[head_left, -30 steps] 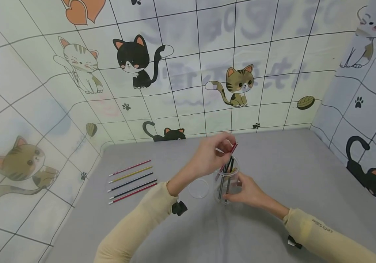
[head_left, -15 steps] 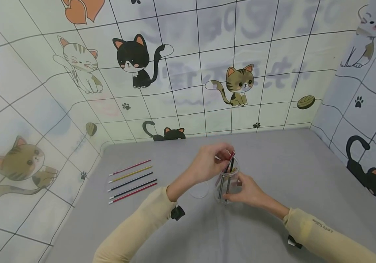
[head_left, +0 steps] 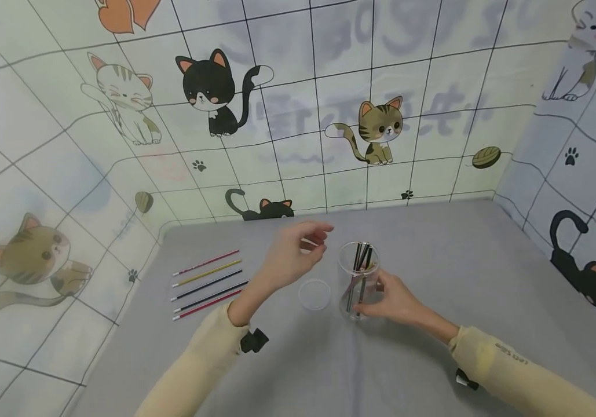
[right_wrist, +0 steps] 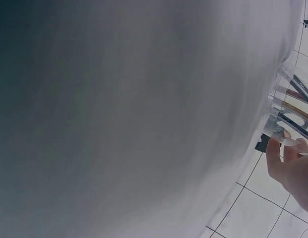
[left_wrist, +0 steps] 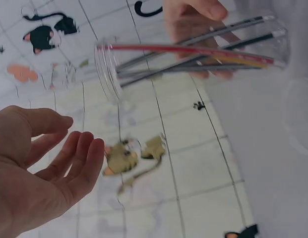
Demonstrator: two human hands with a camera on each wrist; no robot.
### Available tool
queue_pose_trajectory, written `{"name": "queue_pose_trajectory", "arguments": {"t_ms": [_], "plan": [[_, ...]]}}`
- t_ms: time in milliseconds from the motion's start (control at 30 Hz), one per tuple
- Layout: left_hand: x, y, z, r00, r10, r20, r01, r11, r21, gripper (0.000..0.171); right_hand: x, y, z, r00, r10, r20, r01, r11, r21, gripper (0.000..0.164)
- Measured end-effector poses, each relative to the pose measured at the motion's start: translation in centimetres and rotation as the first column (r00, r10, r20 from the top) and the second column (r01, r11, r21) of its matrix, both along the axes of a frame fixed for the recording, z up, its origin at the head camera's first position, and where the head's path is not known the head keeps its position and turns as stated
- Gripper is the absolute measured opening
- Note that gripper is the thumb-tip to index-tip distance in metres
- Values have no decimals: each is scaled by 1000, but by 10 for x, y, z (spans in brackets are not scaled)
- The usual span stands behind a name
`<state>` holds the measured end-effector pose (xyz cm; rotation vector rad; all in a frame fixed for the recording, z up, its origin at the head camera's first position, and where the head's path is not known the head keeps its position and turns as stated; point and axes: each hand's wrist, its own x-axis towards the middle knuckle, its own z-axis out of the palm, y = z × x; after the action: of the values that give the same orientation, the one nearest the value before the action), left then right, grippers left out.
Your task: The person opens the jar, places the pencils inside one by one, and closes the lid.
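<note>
The left hand [head_left: 291,255] has drawn left from the jar [head_left: 345,296], leaving the red pencil [left_wrist: 154,48] inside. Five pencils [head_left: 207,285] lie left on the table [head_left: 433,249]; then comes that hand's loose grip, a clear disc [head_left: 314,295], and the upright jar, held by the right hand [head_left: 391,298].

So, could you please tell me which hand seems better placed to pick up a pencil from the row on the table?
Probably the left hand: it holds nothing and is nearer the row of pencils, while the right hand grips the clear jar.
</note>
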<state>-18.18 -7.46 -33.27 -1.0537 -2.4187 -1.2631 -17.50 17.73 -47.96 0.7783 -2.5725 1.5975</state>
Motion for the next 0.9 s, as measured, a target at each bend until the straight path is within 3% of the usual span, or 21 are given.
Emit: {"name": "queue_pose_trajectory", "arguments": {"t_ms": [167, 267, 467, 900], "plan": [[2, -36, -20, 993, 88, 75, -98, 986, 138, 28, 0, 0, 0, 1000, 7, 4, -7, 1000, 9, 71], [5, -51, -31, 983, 139, 118, -157, 974, 161, 26, -1, 0, 0, 1000, 5, -1, -5, 1000, 10, 71], [9, -74, -50, 961, 239, 138, -252, 964, 86, 31, 1, 0, 0, 1000, 2, 7, -2, 1000, 8, 69], [15, -122, -89, 922, 349, 168, -354, 935, -3, 45, 0, 0, 0, 1000, 6, -3, -6, 1000, 7, 70]]}}
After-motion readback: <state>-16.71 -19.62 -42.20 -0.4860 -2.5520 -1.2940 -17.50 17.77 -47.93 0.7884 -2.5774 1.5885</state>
